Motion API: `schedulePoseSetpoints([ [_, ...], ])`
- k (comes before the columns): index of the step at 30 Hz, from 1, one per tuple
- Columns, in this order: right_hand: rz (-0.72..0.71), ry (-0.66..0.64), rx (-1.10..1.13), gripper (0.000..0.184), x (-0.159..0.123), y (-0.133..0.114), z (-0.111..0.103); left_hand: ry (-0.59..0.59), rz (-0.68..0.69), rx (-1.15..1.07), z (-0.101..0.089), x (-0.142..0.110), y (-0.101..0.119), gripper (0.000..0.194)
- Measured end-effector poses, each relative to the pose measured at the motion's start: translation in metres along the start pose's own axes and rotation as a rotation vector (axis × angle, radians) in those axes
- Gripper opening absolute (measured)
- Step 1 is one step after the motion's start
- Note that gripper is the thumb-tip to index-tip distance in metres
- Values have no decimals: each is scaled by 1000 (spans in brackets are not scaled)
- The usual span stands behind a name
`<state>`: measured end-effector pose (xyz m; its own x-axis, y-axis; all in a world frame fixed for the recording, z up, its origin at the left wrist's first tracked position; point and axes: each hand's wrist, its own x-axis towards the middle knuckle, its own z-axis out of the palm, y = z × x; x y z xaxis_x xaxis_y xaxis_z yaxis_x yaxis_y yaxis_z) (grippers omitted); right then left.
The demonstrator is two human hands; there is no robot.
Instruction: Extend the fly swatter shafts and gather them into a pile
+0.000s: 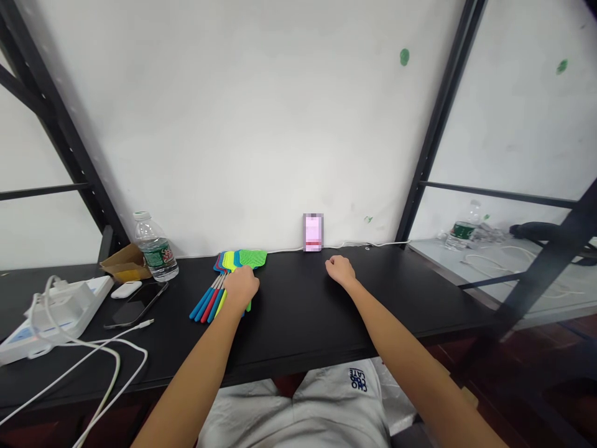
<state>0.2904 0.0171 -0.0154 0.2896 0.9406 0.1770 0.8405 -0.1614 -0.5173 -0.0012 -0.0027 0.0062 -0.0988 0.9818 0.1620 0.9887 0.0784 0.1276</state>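
Several fly swatters lie fanned side by side on the black table, with mesh heads in blue, yellow and green pointing toward the wall. Their blue, red and yellow handles (pixel 208 305) reach toward me. My left hand (pixel 241 286) is closed over the right side of this row, around the shaft of the green fly swatter (pixel 254 258). The tip of a green handle shows below my hand; the fingers themselves are mostly hidden. To the right, my right hand (pixel 340 270) rests loosely curled on the tabletop, holding nothing I can see.
A phone-like upright panel (pixel 313 233) leans on the wall. On the left are a water bottle (pixel 157 249), a cardboard box (pixel 125 264), a white case (pixel 126 290), a dark phone (pixel 140 303) and a power strip (pixel 79 311) with white cables. Black frame posts stand at both sides.
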Motion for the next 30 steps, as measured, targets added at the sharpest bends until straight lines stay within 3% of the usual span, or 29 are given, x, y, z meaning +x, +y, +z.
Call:
schedulePoseSetpoints([
  [8,-11,-9,0,25,0,0,0,27,-49,9,1,-2,1,32],
  [22,-17,-4,3,25,2,3,2,179,-103,58,10,-2,2,49],
  [26,-15,-5,5,24,2,3,1,311,-216,88,13,3,-3,68],
  [28,-18,-5,5,24,2,2,1,279,-316,65,13,8,-9,88],
  [30,-17,-6,1,24,2,2,1,166,-395,18,11,14,-16,110],
])
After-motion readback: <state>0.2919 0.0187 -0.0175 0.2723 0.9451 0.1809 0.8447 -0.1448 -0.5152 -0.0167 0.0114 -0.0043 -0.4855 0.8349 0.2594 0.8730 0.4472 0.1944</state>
